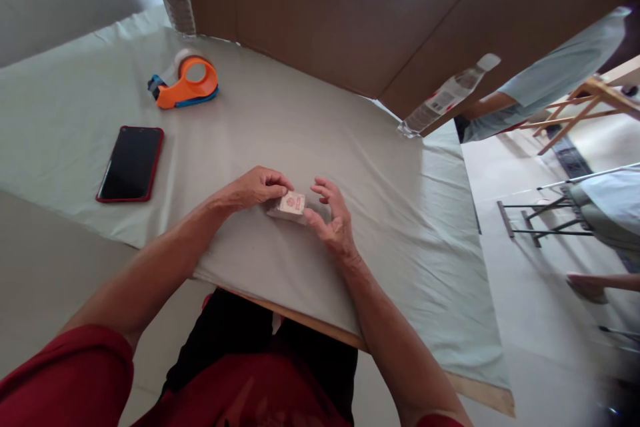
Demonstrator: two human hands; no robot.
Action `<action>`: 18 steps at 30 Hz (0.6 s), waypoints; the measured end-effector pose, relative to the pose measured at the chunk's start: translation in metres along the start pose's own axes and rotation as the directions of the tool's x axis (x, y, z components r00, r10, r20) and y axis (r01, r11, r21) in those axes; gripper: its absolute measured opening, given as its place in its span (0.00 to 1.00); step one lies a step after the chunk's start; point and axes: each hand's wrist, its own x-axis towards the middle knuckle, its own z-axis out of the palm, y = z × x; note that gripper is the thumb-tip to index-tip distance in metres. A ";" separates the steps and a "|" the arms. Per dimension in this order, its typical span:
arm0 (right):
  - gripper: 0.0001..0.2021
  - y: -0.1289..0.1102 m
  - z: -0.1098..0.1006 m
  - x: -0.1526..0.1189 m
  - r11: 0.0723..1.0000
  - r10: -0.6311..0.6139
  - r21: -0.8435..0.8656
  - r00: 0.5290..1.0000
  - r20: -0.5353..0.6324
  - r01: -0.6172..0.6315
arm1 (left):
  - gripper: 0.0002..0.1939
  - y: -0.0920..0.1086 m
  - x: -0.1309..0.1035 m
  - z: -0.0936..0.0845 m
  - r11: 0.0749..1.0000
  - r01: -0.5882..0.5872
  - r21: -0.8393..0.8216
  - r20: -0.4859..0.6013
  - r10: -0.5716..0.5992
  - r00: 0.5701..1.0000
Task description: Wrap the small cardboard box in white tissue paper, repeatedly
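Worktop's (305, 127) lying cloth-covered; I'm seemingly positioning this box (293, 203): left hand (260, 188) touching, grip unclear, spread right hand (337, 219) likely needing closing.

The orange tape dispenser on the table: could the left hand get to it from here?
Probably yes: nothing stands on the cloth between the left hand and the orange tape dispenser, though the hand is at the small box and would likely need to stretch forward.

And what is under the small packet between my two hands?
The cloth shows around the small packet, which appears to lie on it. Its underside, and the patch directly beneath, are covered.
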 end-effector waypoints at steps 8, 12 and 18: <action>0.12 -0.003 0.012 0.002 0.904 -0.215 -0.348 0.968 0.132 0.248 | 0.15 0.001 -0.001 0.001 0.998 -0.060 0.036 -0.007 0.060 0.998; 0.15 -0.002 0.011 -0.005 0.939 -0.212 -0.278 0.977 -0.012 0.200 | 0.18 0.003 0.000 0.003 0.996 -0.058 0.066 -0.045 0.061 0.997; 0.17 0.012 0.004 -0.005 0.999 0.034 0.000 0.968 -0.247 -0.035 | 0.17 0.030 -0.032 0.000 0.984 -0.058 0.168 -0.329 0.111 0.938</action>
